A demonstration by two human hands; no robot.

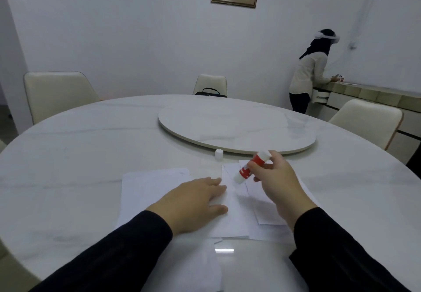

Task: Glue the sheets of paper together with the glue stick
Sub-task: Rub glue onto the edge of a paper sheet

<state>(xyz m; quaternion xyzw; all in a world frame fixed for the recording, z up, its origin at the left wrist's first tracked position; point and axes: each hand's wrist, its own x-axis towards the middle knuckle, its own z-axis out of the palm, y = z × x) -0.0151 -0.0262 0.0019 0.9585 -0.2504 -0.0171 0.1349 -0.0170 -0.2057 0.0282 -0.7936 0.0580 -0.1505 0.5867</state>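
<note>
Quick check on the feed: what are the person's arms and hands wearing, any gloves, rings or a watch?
Both arms are in long, plain black sleeves ending at the wrist. The left hand and right hand are bare: no gloves, and no rings or watch visible. The fabric shows no logos or markings.

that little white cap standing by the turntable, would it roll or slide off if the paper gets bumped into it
The cap stands upright on its flat end, so it probably stays put unless knocked. It looks small and light, so a nudge would likely slide it across the glossy table. Tipped on its side, its round shape would probably roll.
</note>
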